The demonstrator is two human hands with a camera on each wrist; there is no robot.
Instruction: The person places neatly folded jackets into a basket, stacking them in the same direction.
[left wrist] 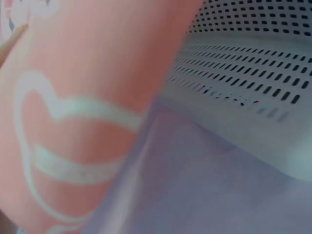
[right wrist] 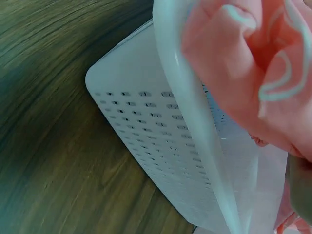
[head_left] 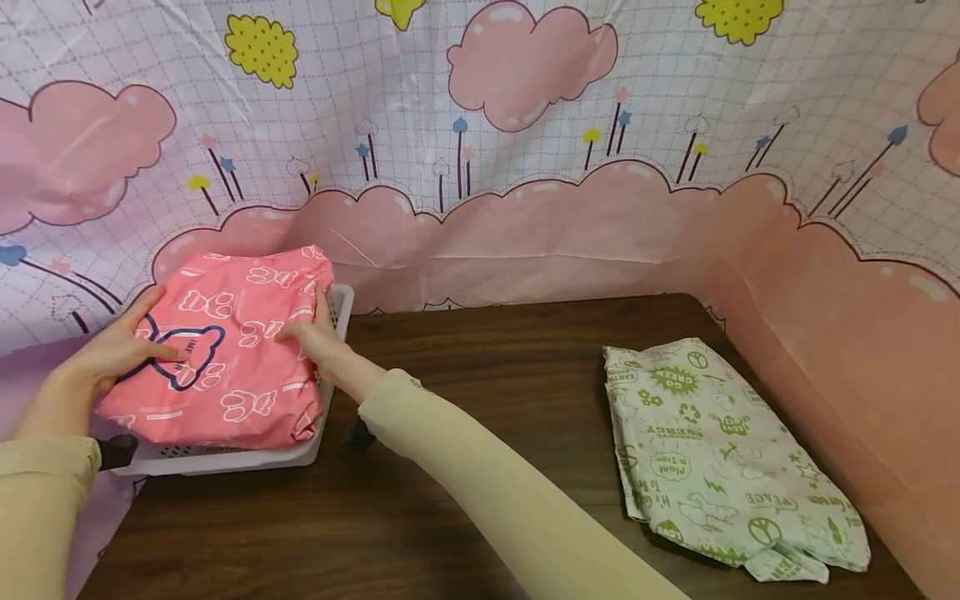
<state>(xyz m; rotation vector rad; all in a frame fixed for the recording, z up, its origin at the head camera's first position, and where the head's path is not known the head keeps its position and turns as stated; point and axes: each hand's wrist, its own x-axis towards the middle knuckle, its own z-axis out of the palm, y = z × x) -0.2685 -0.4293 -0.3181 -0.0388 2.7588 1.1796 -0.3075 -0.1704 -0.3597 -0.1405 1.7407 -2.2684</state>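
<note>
In the head view, a person has both hands on a pink cloth (head_left: 247,375) that lies over the top of a white basket (head_left: 225,463). The left hand (head_left: 123,346) grips the cloth at the basket's left side, thumb laid across the top; the right hand (head_left: 318,333) grips it just inside the basket's right rim. White bear outlines cover the cloth, with a larger dark blue one near the left hand. The basket stands on the brown wooden counter (head_left: 480,375). Well to its right lies a pale cloth (head_left: 720,467) with green print, and a cartoon-patterned curtain (head_left: 645,225) hangs behind the basket.

In the left wrist view, the pink cloth is blurred and close, slanting in front of the basket's hole-patterned inside, with a finger at the far edge.

In the right wrist view, a bunched corner of the pink cloth overhangs the basket's rim, and only a dark bit of the hand shows beside it.
</note>
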